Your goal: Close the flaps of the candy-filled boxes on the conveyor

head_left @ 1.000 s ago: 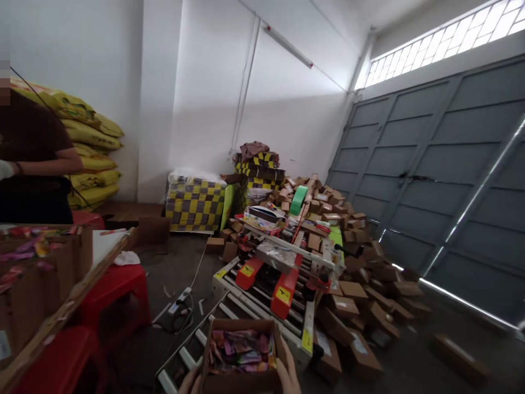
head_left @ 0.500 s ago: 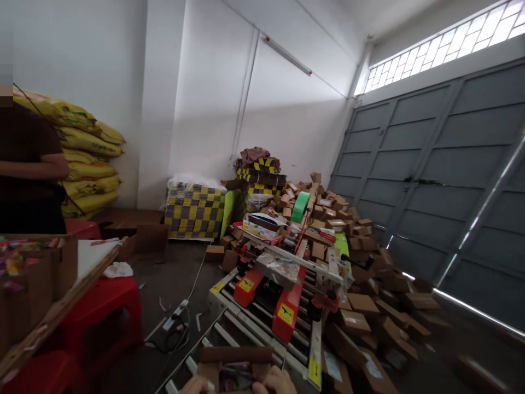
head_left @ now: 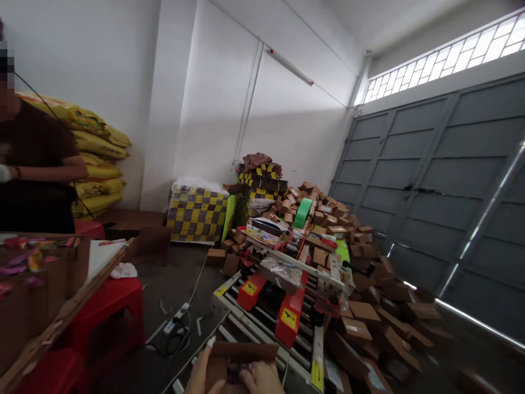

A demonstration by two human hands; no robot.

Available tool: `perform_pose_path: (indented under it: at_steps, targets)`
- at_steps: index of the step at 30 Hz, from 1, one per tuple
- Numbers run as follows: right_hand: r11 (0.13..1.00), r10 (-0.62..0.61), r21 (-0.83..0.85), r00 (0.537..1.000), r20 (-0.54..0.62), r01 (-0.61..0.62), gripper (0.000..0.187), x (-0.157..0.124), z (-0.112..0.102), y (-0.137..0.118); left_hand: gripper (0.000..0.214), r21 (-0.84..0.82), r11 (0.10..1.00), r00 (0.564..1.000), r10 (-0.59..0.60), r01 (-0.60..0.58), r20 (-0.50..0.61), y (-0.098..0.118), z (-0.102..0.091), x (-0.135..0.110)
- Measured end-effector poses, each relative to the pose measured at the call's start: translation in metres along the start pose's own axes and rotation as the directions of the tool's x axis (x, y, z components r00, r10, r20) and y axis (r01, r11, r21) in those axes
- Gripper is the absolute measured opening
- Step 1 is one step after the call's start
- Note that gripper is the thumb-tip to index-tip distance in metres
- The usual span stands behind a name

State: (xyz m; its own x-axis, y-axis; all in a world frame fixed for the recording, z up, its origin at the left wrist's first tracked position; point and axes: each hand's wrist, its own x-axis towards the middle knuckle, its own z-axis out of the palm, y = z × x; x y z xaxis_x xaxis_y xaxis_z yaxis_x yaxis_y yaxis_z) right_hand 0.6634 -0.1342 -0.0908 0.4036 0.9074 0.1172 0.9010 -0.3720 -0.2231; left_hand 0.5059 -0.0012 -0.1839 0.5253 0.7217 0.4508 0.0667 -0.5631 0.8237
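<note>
- Box, flaps up, sits low in front of you, over the near rollers; can't tell if it rests on them or you carry it.
- Left hand: along the box's left side, thumb apart from index finger; lower part cut off, so can't tell if it grips.
- Right hand: over the opening, fingers bent down onto purple wrappers; can't tell pinching from pressing.
- Best to brace the left side firmly so the box doesn't slide while your right fingers work.
- Press lightly, spread the load; wrappers look soft and could crush or spring back.
- Level them below the rim, or a packet may catch under the flaps.
- Mind the far flap; it leans near your right knuckles.
- Fingers clear of the roller gaps and the red machine just ahead.
</note>
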Motion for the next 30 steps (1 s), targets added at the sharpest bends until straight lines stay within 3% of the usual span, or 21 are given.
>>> perform_pose_path:
  at_steps: [3, 6, 10, 13, 16, 19, 21, 23, 25, 26, 28, 30]
  targets:
    - [0.988, 0.143, -0.067, 0.989, 0.036, -0.14, 0.022, 0.018, -0.018, -0.018, 0.06, 0.037, 0.999, 1.0, 0.019, -0.019, 0.003, 0.005, 0.001, -0.001]
    - [0.98, 0.176, -0.098, 0.984, 0.029, -0.173, 0.02, 0.03, -0.028, -0.035, 0.058, 0.084, 0.996, 0.998, 0.034, -0.03, -0.047, 0.009, 0.01, -0.003]
    - [0.975, 0.19, -0.11, 0.981, -0.044, -0.194, 0.026, 0.015, -0.032, -0.044, 0.057, 0.123, 0.992, 0.989, 0.026, -0.008, -0.146, 0.008, 0.024, -0.007]
    - [0.998, 0.057, -0.005, 0.987, -0.151, -0.059, 0.039, -0.007, -0.025, -0.039, 0.056, 0.139, 0.99, 0.994, 0.028, -0.013, -0.106, 0.004, 0.029, -0.008]
    - [0.981, -0.136, 0.128, 0.987, -0.083, 0.145, 0.029, -0.016, -0.014, -0.032, 0.054, 0.144, 0.989, 0.991, 0.029, -0.01, -0.134, 0.003, 0.029, -0.008]
    - [0.981, -0.129, 0.156, 0.99, 0.053, 0.119, 0.017, -0.006, -0.012, -0.03, 0.053, 0.142, 0.989, 0.988, 0.051, -0.029, -0.147, 0.006, 0.025, -0.006]
    - [0.982, -0.096, 0.171, 0.993, 0.064, 0.084, 0.031, 0.002, -0.015, -0.028, 0.054, 0.146, 0.989, 0.988, 0.055, -0.034, -0.141, 0.01, 0.023, -0.005]
    - [0.979, -0.105, 0.183, 0.993, 0.058, 0.093, 0.034, 0.007, -0.014, -0.022, 0.055, 0.154, 0.988, 0.988, 0.056, -0.034, -0.144, 0.017, 0.021, -0.005]
    - [0.971, -0.155, 0.174, 0.987, -0.052, 0.162, 0.026, 0.005, -0.005, -0.012, 0.055, 0.136, 0.989, 0.99, 0.077, -0.061, -0.117, 0.025, 0.021, -0.007]
    - [0.97, -0.164, 0.151, 0.972, -0.17, 0.19, 0.024, 0.002, 0.001, -0.005, 0.053, 0.116, 0.99, 0.991, 0.096, -0.085, -0.095, 0.031, 0.021, -0.008]
    - [0.981, -0.13, 0.072, 0.884, -0.45, 0.181, 0.03, -0.003, 0.014, 0.006, 0.048, 0.077, 0.988, 0.987, 0.143, -0.138, -0.067, 0.044, 0.019, -0.011]
    - [0.99, -0.119, -0.013, 0.801, -0.586, 0.137, 0.053, -0.006, 0.019, 0.013, 0.043, 0.077, 0.981, 0.98, 0.183, -0.177, -0.081, 0.057, 0.013, -0.011]
